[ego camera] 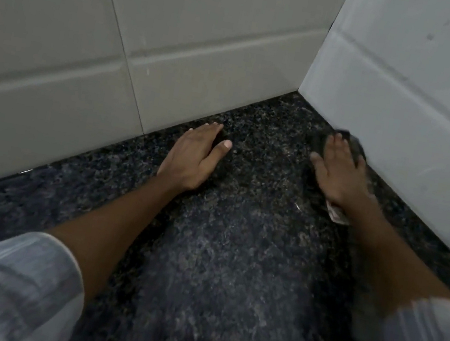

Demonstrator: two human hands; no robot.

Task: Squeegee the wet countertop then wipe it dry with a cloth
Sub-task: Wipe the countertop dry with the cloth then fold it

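Observation:
A dark speckled granite countertop (229, 245) fills the corner between two tiled walls. My left hand (195, 155) lies flat on the stone near the back wall, fingers spread, holding nothing. My right hand (336, 171) presses palm-down on a dark cloth (354, 146) close to the right wall; the cloth shows past my fingertips and a lighter edge sticks out under my wrist. The right hand and cloth are blurred. No squeegee is in view.
Pale tiled walls (197, 46) rise at the back and on the right (414, 98), meeting in a corner at the far end of the counter. My light striped sleeves (5, 282) fill the lower corners.

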